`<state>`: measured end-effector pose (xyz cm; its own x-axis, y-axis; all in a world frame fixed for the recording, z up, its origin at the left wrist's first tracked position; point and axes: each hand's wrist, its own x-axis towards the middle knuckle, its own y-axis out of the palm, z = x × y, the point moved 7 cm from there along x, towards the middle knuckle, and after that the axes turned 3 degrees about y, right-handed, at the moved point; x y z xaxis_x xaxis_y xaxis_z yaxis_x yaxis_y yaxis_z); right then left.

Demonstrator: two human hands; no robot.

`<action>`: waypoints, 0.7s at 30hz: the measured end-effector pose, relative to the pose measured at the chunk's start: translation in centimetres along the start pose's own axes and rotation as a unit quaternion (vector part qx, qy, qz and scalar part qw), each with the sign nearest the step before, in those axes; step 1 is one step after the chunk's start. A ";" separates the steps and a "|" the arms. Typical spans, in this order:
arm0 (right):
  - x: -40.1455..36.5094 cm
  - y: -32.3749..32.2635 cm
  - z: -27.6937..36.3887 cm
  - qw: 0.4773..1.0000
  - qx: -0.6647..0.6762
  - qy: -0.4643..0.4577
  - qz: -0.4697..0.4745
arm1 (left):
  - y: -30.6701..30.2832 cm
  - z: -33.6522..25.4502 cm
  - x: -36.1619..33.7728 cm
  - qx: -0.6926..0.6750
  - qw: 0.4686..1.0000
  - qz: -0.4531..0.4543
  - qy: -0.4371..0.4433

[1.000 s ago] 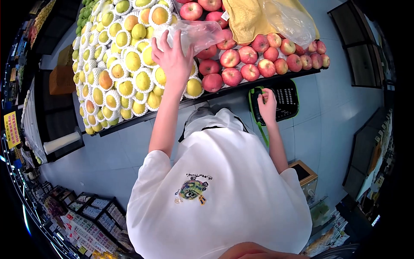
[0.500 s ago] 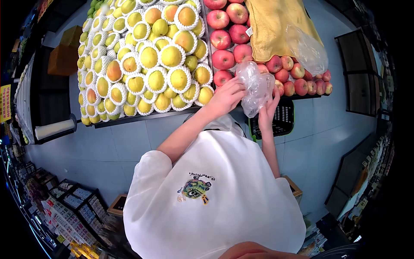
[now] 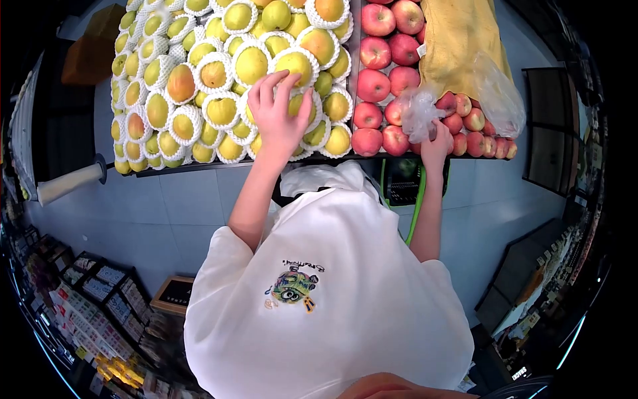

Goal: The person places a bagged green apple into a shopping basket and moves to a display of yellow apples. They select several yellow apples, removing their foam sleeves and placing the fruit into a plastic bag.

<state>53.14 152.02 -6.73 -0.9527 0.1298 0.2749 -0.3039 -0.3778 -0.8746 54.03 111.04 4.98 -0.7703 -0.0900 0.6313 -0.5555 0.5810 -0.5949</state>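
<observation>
My left hand (image 3: 279,114) is over the yellow-green pears in white foam nets, its fingers spread and curved. Its fingertips reach the lower edge of one large pear (image 3: 292,65), and the hand partly covers the fruit beneath it. My right hand (image 3: 435,147) pinches a crumpled clear plastic bag (image 3: 420,112) in front of the red apples. The bag hangs over several apples and hides parts of them. Large apples (image 3: 373,85) stand in rows between the pears and the bag.
A yellow cloth (image 3: 458,46) covers the back of the apples, with another clear bag (image 3: 500,100) on its right side. Smaller apples (image 3: 475,143) line the right front. Below the display's edge is a black basket with a green handle (image 3: 419,199). A plastic roll (image 3: 70,189) is at left.
My left hand has let go of the clear bag and moved left onto the pears. My right hand keeps the bag, now lower right over the apples. The view has shifted.
</observation>
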 end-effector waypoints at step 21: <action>-1.4 1.7 -1.5 0.976 0.189 0.066 0.090 | 5.6 2.6 3.5 0.108 0.976 0.185 -0.039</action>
<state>53.99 152.55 -9.23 -0.9890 0.1379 0.0536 -0.1367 -0.7128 -0.6879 47.39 111.83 2.55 -0.9476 0.0273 0.3183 -0.2810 0.4029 -0.8710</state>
